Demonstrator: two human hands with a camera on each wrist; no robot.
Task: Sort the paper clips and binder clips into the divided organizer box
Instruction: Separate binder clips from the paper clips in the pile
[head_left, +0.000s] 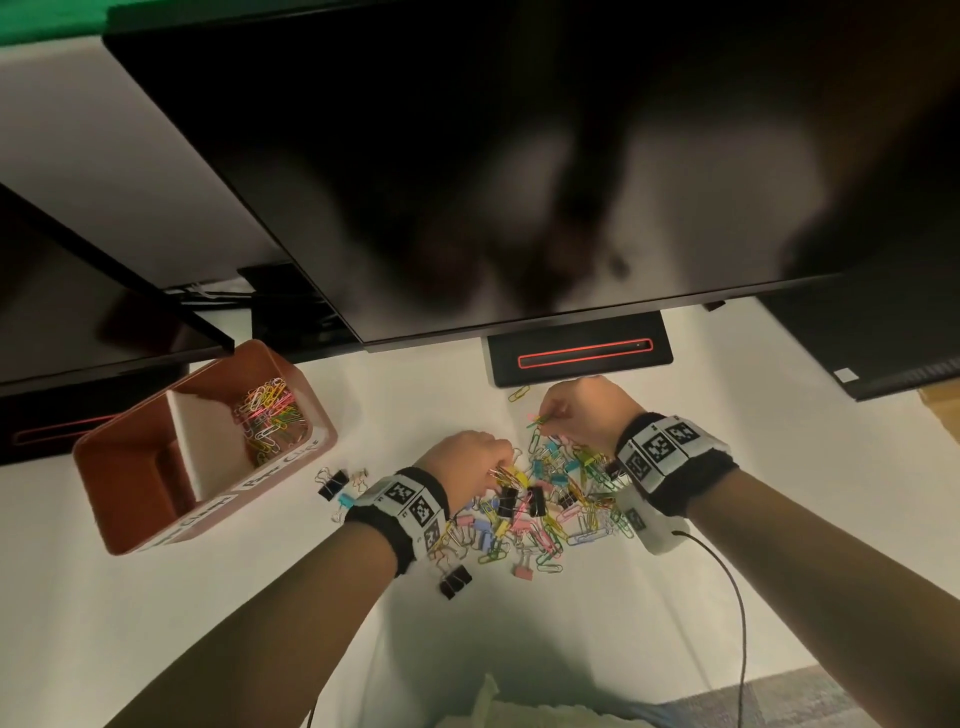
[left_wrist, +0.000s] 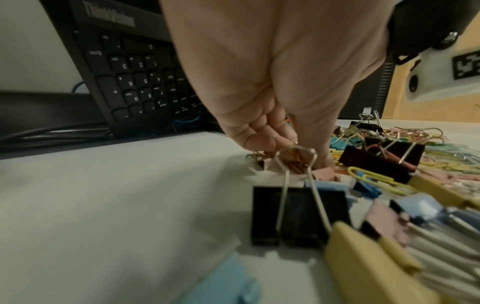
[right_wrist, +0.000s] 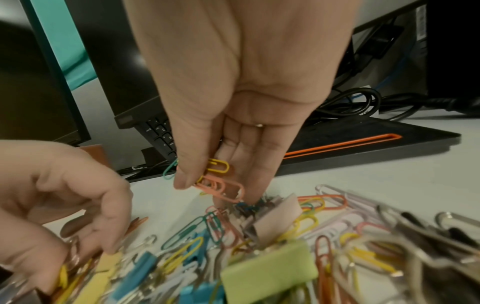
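Note:
A mixed pile of coloured paper clips and binder clips (head_left: 550, 504) lies on the white desk. My right hand (head_left: 550, 415) is at the pile's far edge, thumb and fingers pinching a few paper clips (right_wrist: 218, 176), yellow, pink and green. My left hand (head_left: 498, 467) is curled over the pile's left side and grips a bunch of paper clips (head_left: 503, 474); the same hand (right_wrist: 64, 205) shows in the right wrist view. A black binder clip (left_wrist: 298, 216) lies just below it. The brown divided organizer box (head_left: 130, 499) stands at the left, with paper clips (head_left: 270, 415) in its far compartment.
A large dark monitor overhangs the desk, its stand base (head_left: 579, 356) just beyond my right hand. A keyboard (left_wrist: 140, 82) leans behind the left hand. Stray binder clips (head_left: 332, 483) lie near the box, another (head_left: 455, 581) nearer me. A cable (head_left: 737, 597) runs from the right wrist.

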